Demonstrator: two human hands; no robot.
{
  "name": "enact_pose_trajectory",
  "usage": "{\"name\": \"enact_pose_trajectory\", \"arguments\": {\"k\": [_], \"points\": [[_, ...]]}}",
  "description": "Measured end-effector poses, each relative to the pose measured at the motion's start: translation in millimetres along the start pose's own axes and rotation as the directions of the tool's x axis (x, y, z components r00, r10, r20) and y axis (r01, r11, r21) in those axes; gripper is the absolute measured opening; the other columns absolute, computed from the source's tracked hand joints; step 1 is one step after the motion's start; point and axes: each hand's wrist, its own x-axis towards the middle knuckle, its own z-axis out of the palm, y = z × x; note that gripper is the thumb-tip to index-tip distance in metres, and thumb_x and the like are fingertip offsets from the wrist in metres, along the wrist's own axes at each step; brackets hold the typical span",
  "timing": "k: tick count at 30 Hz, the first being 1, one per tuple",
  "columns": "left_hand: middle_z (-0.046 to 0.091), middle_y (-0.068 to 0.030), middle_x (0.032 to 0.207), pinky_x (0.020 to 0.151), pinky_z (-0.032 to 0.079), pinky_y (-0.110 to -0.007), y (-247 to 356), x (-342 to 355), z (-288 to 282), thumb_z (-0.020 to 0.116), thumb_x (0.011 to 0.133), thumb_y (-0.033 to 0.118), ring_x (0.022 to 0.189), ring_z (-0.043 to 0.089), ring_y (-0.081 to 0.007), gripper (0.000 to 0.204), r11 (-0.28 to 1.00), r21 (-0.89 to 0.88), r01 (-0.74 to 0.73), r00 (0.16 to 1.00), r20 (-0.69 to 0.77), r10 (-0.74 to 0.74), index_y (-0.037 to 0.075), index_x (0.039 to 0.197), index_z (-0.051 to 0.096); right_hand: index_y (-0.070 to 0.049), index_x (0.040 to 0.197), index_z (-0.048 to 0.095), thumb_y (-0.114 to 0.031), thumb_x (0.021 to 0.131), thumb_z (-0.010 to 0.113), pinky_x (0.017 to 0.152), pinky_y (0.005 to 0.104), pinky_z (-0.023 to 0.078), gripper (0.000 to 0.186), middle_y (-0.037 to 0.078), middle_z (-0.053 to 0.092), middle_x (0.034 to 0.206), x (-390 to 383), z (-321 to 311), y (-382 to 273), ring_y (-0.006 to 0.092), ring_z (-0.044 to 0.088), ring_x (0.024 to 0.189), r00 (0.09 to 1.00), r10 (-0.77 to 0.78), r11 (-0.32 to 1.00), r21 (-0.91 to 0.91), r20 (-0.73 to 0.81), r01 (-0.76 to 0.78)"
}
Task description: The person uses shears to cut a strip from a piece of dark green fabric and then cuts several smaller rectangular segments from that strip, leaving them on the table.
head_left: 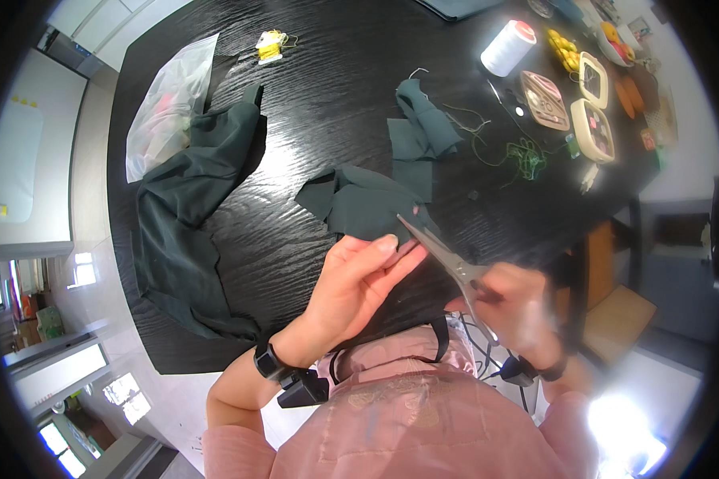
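Observation:
Between the thumb and fingers of my left hand (355, 275) is the near edge of a dark green fabric piece (367, 203), which lies partly on the black table. My right hand (519, 307), slightly blurred, grips a pair of metal scissors (453, 259) by the handles. The scissor tips reach over the fabric's right side, close to my left fingertips. Whether the blades are cutting into the cloth I cannot tell. A small pinkish spot shows on the fabric beside the tips. Just beyond lies a folded strip of the same green fabric (423, 120).
A large crumpled dark green cloth (188, 191) covers the table's left side, next to a translucent plastic bag (164, 120). Yellow thread (270, 46) sits at the back. To the right are a white thread spool (507, 49), tangled green thread (526, 160) and an open sewing case (593, 132).

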Motion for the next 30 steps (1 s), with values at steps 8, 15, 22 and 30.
{"name": "enact_pose_trajectory", "arguments": {"k": [8,15,22,30], "points": [[0.060,-0.0114,0.117,0.096,0.045,-0.039,14,5,-12,0.058,0.093,0.020,0.107,0.059,-0.0218,0.033,0.983,-0.071,0.168,0.980,0.118,-0.159,0.002,0.120,0.054,-0.006,0.055,0.049,-0.012,0.051,0.085,0.039,0.0295,0.035,0.036,0.004,0.045,0.053,7,-28,8,0.0215,0.046,0.041,0.963,-0.234,0.963,-0.106,0.132,0.249],[0.062,-0.0067,0.111,0.087,0.049,-0.032,4,3,-12,0.057,0.095,0.012,0.101,0.060,-0.0158,0.019,0.982,0.146,-0.120,0.992,0.044,0.115,0.006,0.113,0.058,-0.006,0.056,0.050,-0.013,0.050,0.085,0.040,0.0307,0.035,0.037,0.005,0.045,0.053,-1,-29,6,0.0222,0.047,0.043,0.977,-0.211,0.958,-0.194,0.022,0.211],[0.062,-0.0133,0.115,0.092,0.053,-0.038,3,2,-10,0.055,0.096,0.014,0.104,0.062,-0.0213,0.027,0.973,0.208,-0.096,0.995,0.056,0.086,0.001,0.120,0.054,-0.005,0.056,0.050,-0.013,0.051,0.087,0.040,0.0310,0.035,0.038,0.005,0.045,0.054,3,-24,-2,0.0236,0.046,0.043,0.988,-0.145,0.976,-0.173,-0.051,0.134],[0.065,-0.0121,0.108,0.085,0.057,-0.037,4,6,-10,0.068,0.081,-0.004,0.097,0.066,-0.0210,0.031,0.955,0.275,-0.110,0.994,0.035,0.104,-0.001,0.112,0.060,-0.004,0.056,0.049,-0.013,0.052,0.087,0.040,0.0310,0.034,0.039,0.005,0.045,0.054,5,-24,-2,0.0233,0.046,0.043,0.994,-0.105,0.988,-0.117,-0.008,0.103]]}}
